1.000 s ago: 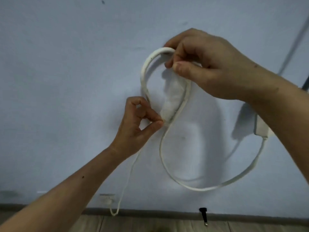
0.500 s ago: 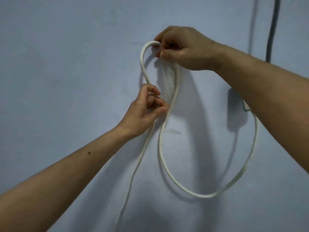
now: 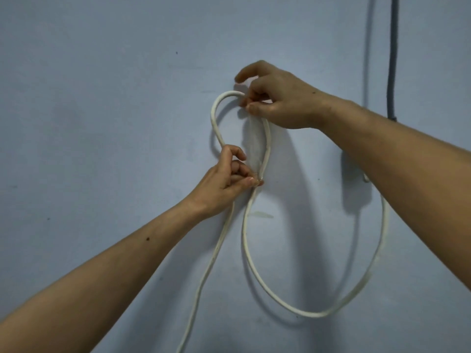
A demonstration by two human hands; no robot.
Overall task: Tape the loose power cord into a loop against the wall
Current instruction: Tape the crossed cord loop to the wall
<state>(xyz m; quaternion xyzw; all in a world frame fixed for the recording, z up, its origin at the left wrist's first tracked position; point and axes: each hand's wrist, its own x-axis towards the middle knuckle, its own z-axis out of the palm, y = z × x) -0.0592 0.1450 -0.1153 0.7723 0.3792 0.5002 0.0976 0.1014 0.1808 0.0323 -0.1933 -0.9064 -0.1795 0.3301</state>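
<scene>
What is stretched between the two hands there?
A clear strip of tape, inside the white cord loop, from right hand to left hand; head view.

You face a pale blue wall [image 3: 102,123]. Against it lies a white power cord [image 3: 257,276], crossed into a small upper loop and a larger lower one, with a grey cable [image 3: 392,59] running vertically at upper right.
</scene>
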